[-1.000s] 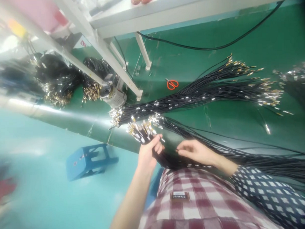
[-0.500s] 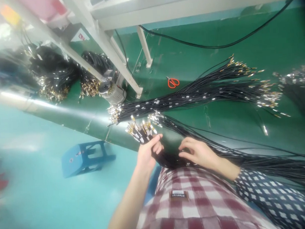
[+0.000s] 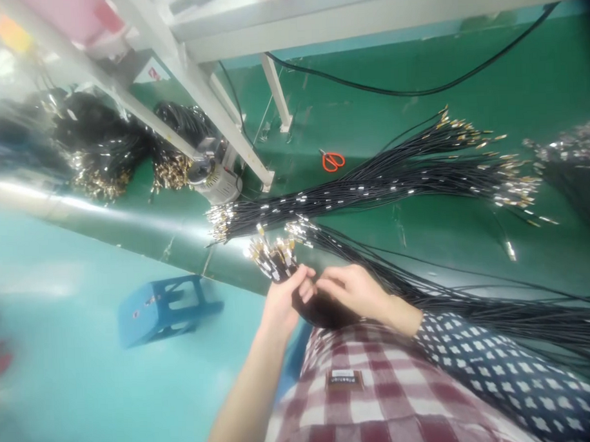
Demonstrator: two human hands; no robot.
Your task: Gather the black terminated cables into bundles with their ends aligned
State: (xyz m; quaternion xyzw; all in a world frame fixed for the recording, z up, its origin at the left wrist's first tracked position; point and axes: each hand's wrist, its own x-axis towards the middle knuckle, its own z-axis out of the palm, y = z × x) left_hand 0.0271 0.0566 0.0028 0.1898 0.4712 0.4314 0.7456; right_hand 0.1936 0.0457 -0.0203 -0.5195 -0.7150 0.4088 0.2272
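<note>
My left hand (image 3: 287, 298) is closed around a bundle of black cables (image 3: 327, 309), just below their gold and silver connector ends (image 3: 273, 255), which fan out past the thumb. Close beside it, my right hand (image 3: 354, 293) has its fingertips pinched together near the left fingers, over the same bundle. Whatever lies between those right fingertips is too small to make out. Past my hands, a second bunch of black cables (image 3: 453, 306) runs off to the right. A larger cable bundle (image 3: 366, 186) lies behind it on the green surface, with connectors at both ends.
Orange-handled scissors (image 3: 332, 160) lie behind the large bundle. A white cylindrical device (image 3: 219, 185) stands by a metal frame leg (image 3: 247, 155). More coiled cables (image 3: 182, 125) are at the back left. A blue stool (image 3: 165, 309) is on the floor to the left. Fingers show at the top edge.
My right hand has moved left to meet my left hand, and its spread fingers have closed. My left hand keeps its grip on the cable bundle.
</note>
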